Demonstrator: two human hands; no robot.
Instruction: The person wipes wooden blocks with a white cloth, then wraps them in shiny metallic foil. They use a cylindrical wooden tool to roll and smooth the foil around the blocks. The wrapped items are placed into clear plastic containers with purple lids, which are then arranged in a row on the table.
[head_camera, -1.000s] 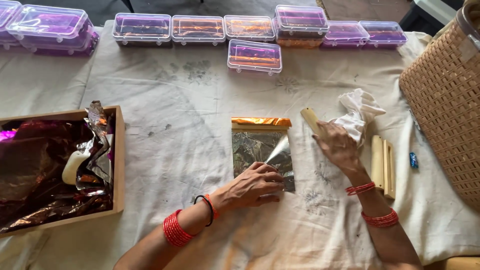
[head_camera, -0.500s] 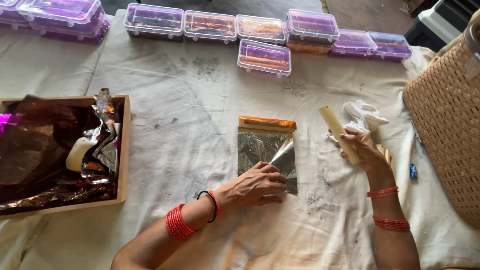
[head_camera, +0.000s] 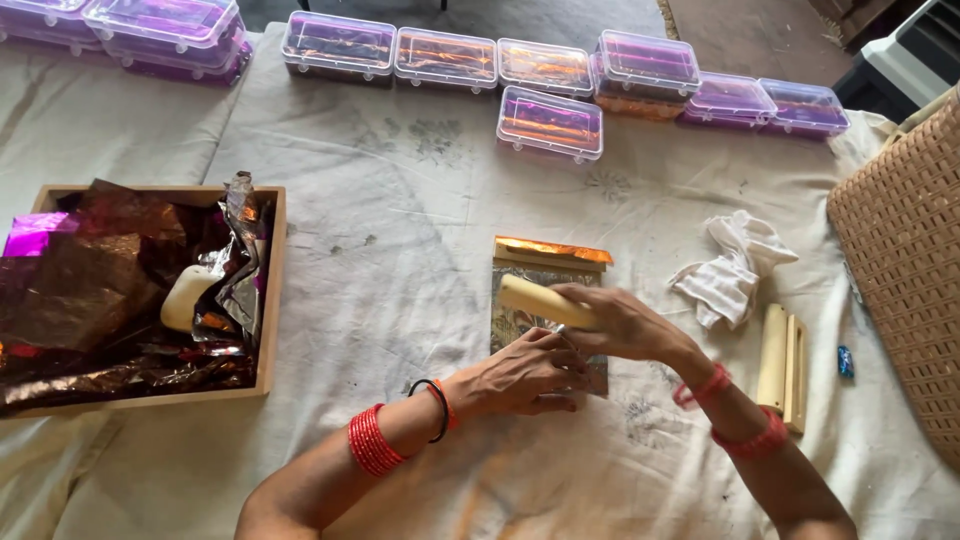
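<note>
A small rectangular foil-covered pad (head_camera: 545, 262) with an orange strip along its far edge lies on the white cloth (head_camera: 400, 200) in front of me. My left hand (head_camera: 525, 375) presses down on the pad's near end. My right hand (head_camera: 625, 322) grips a pale wooden stick (head_camera: 535, 298) and holds it lying across the pad, pointing left. Both wrists wear red bangles.
A wooden tray (head_camera: 272, 290) of crumpled shiny foil sits at the left. Several clear lidded boxes (head_camera: 550, 122) with purple and orange contents line the far side. A white rag (head_camera: 735, 268), wooden pieces (head_camera: 780, 360) and a wicker basket (head_camera: 905, 270) stand at the right.
My right hand has brought the wooden stick from the right side over onto the foil pad. My left hand has stayed pressed on the pad.
</note>
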